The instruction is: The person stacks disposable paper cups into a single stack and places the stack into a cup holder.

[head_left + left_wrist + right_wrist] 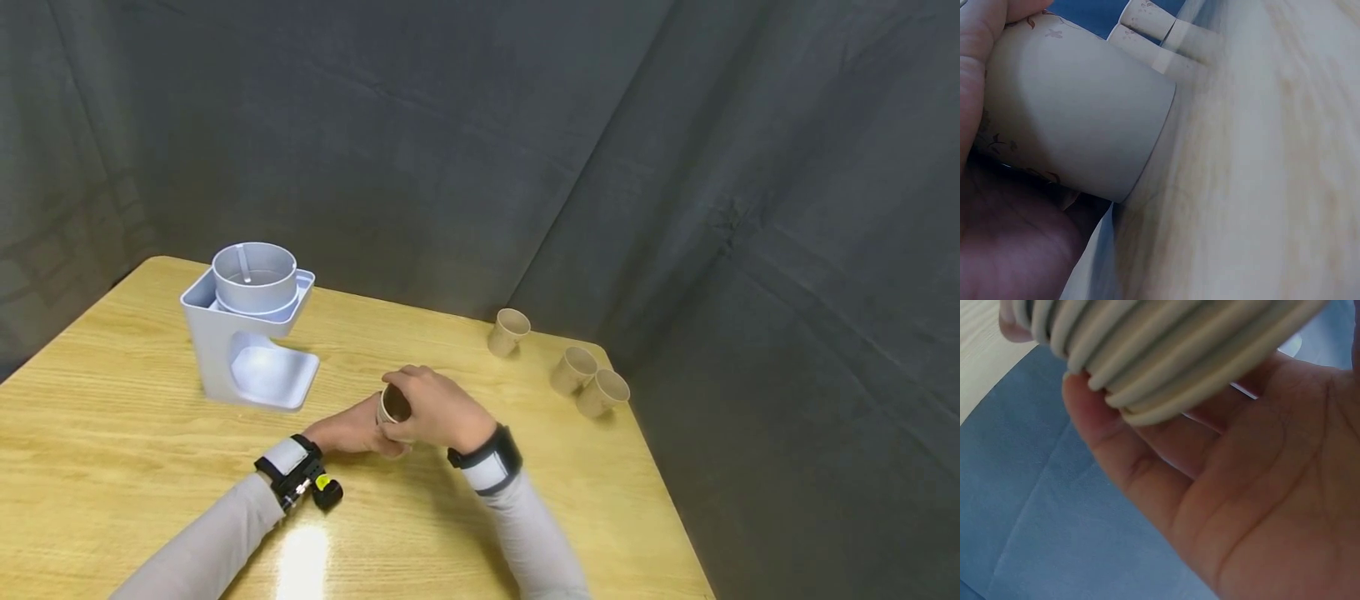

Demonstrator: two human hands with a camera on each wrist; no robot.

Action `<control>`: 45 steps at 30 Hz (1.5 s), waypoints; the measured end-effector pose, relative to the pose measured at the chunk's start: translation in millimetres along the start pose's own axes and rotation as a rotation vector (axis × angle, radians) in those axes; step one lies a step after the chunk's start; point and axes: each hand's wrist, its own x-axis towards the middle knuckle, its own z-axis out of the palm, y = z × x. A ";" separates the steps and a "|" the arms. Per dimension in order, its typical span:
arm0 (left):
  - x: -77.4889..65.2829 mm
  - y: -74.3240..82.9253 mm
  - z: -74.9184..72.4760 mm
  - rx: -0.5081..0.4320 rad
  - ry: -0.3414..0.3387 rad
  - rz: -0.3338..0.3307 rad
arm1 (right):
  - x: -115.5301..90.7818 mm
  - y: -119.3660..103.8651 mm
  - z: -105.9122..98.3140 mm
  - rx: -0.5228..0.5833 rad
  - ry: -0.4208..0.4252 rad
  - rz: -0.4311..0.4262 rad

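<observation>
Between my hands is a nested stack of beige paper cups [394, 403], tilted with its mouth facing me. In the left wrist view the outermost cup [1085, 103] shows a small floral print, its base close over the wooden tabletop. My left hand [352, 429] holds that cup around its side from the left. From the right, my right hand [438, 410] grips the stack at the mouth, thumb and fingers around the rims. Several rolled rims [1166, 356] lie close together in the right wrist view, with curled fingers [1094, 406] against them.
A white plastic stand [217, 350] with a round tub [255, 287] on top and a flat lower tray [281, 379] is at the left. Single beige cups stand upright at the back right: one cup [508, 333] alone, two cups [573, 372] side by side near the table edge. Dark curtains [412, 150] hang behind.
</observation>
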 end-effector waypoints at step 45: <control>2.4 -0.9 6.1 -0.143 0.110 -0.053 | 41.0 121.8 46.5 0.076 0.364 0.180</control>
